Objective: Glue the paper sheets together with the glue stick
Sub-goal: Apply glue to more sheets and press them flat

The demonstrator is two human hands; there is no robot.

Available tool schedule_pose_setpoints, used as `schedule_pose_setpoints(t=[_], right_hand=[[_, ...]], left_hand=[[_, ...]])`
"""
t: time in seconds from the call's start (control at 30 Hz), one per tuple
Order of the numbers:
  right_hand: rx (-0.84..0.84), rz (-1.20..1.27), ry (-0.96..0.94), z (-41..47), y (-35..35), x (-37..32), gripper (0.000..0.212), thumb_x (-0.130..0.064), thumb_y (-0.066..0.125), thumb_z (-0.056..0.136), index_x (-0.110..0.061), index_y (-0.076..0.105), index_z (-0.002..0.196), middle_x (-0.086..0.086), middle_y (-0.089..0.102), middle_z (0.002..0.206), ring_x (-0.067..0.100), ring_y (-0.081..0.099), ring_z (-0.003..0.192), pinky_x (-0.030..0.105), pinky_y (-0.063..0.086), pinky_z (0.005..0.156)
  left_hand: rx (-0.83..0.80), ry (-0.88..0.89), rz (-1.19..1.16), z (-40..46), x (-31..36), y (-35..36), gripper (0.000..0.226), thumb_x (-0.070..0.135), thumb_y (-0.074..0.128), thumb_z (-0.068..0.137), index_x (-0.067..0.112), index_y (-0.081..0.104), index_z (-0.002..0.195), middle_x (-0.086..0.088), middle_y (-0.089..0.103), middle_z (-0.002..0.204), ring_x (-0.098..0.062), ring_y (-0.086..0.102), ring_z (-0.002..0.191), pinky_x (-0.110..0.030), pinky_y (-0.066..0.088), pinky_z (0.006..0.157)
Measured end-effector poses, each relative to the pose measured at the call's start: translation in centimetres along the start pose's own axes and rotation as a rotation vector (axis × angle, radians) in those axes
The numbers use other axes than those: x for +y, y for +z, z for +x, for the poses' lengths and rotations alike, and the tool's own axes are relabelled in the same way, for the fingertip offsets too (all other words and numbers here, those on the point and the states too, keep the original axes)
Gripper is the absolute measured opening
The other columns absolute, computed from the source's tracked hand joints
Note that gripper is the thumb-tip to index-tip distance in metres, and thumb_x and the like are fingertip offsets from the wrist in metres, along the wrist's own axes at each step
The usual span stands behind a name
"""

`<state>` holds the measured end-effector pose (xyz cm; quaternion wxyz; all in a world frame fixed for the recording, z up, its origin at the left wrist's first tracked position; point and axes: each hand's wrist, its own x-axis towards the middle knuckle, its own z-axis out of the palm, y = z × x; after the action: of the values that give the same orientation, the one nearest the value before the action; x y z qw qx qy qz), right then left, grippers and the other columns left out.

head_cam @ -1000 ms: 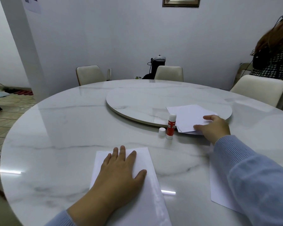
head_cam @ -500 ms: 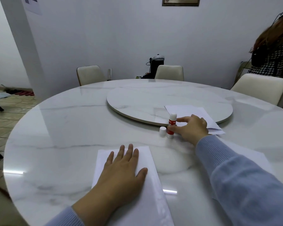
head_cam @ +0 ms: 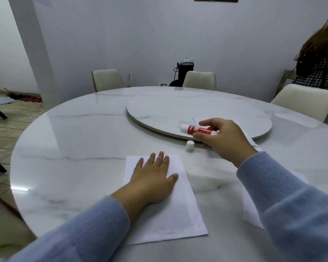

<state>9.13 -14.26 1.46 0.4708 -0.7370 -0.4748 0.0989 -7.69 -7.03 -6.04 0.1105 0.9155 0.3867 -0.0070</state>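
Lifted glue stick (head_cam: 197, 130) now sideways in right hand (head_cam: 223, 140) grip, cap (head_cam: 189, 145) below

glue stick (head_cam: 198, 129): stood upright on table → lifted, tilted sideways | right hand (head_cam: 223, 140): paper → stick

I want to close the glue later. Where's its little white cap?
The small white cap stands on the marble table, beside the round turntable's near edge, just left of the right hand holding the red glue stick.
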Motion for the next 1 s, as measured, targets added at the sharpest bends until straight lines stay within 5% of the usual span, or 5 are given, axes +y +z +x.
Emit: schedule_pose_setpoints(t=[0.17, 0.4, 0.7, 1.0], right_hand=[[0.012, 0.112, 0.047, -1.4, 2.7, 0.7, 0.010, -0.018, 0.079, 0.070, -0.017, 0.070, 0.075, -0.004, 0.068, 0.074, 0.012, 0.061, 0.071, 0.023, 0.044, 0.061], [-0.074, -0.054, 0.015, -0.2, 5.4, 1.6, 0.016, -0.020, 0.070, 0.074, -0.011, 0.064, 0.085, 0.008, 0.070, 0.084, 0.026, 0.066, 0.082, 0.043, 0.055, 0.079], [-0.244, -0.199, -0.046, -2.8, 2.9, -0.2, 0.018, -0.019, 0.068, 0.072, -0.006, 0.062, 0.083, 0.012, 0.069, 0.084, 0.031, 0.066, 0.079, 0.045, 0.056, 0.072], [-0.470, -0.165, -0.079, -11.3, -1.7, -1.3, 0.017, -0.030, 0.071, 0.061, -0.018, 0.065, 0.072, 0.000, 0.071, 0.072, 0.018, 0.065, 0.067, 0.040, 0.055, 0.064]], left_hand=[[0.045, 0.009, 0.004, 0.0, 0.1, 0.2, 0.056, 0.030, 0.013, 0.098, 0.020, -0.003, 0.151, 0.004, -0.010, 0.161, -0.015, -0.009, 0.147, -0.040, -0.005, 0.120], [0.061, 0.011, 0.007, 0.1, -0.1, 0.4, 0.056, 0.032, 0.014, 0.098, 0.022, -0.003, 0.151, 0.004, -0.009, 0.161, -0.014, -0.009, 0.147, -0.041, -0.004, 0.120], [0.047, 0.010, 0.005, 0.0, 0.0, 0.4, 0.056, 0.033, 0.013, 0.098, 0.022, -0.004, 0.151, 0.004, -0.010, 0.161, -0.014, -0.010, 0.147, -0.041, -0.005, 0.120], [0.038, -0.001, 0.006, 0.0, 0.0, 0.4, 0.056, 0.035, 0.013, 0.098, 0.021, -0.004, 0.151, 0.005, -0.010, 0.160, -0.013, -0.010, 0.147, -0.040, -0.006, 0.120]])
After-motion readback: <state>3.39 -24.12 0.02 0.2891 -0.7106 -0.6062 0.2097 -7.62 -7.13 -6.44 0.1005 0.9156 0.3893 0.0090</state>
